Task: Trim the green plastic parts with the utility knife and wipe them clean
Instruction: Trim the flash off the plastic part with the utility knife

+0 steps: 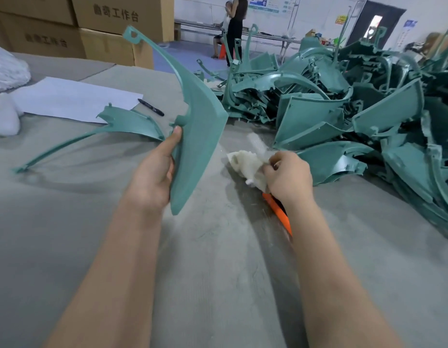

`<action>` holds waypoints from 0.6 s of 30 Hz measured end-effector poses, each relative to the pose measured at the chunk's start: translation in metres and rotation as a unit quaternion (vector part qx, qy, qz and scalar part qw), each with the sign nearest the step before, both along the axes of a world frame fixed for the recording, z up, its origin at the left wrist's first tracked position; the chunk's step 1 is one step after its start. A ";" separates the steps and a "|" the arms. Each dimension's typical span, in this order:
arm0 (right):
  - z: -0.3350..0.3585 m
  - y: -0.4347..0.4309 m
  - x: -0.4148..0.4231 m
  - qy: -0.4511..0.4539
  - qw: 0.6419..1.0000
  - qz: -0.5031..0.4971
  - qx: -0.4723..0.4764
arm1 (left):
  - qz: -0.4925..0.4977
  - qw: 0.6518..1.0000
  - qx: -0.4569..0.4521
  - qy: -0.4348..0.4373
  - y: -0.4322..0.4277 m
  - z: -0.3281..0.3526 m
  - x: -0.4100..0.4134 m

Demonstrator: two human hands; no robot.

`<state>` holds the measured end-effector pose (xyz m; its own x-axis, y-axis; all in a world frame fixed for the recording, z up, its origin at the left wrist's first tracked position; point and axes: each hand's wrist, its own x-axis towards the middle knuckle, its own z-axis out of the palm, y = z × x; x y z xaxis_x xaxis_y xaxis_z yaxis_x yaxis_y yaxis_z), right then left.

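My left hand (152,179) grips a curved green plastic part (200,136) by its lower edge and holds it upright above the table, its long thin arm rising to the upper left. My right hand (288,177) pinches a crumpled white cloth (245,164) just right of that part. An orange utility knife (278,212) lies on the table beneath my right wrist, partly hidden by it. A second green part (122,124) lies flat on the table to the left.
A big heap of green plastic parts (356,101) fills the right side of the grey table (218,272). A white sheet of paper (74,99) and a black marker (150,107) lie at the left. Cardboard boxes (92,26) stand behind; two people stand far back.
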<state>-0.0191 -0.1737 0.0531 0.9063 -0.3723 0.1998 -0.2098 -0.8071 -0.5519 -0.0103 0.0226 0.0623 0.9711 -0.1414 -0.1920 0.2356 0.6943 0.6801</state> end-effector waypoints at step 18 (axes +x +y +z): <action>0.002 -0.017 -0.024 0.264 0.963 0.023 -0.041 | 0.049 0.976 0.201 -0.074 0.005 -0.017 0.011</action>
<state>-0.0432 -0.1910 0.0554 0.9048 -0.3325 -0.2662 -0.4072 -0.8587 -0.3113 0.0010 0.0278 0.0448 0.9975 0.0107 -0.0693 0.0601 0.3782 0.9238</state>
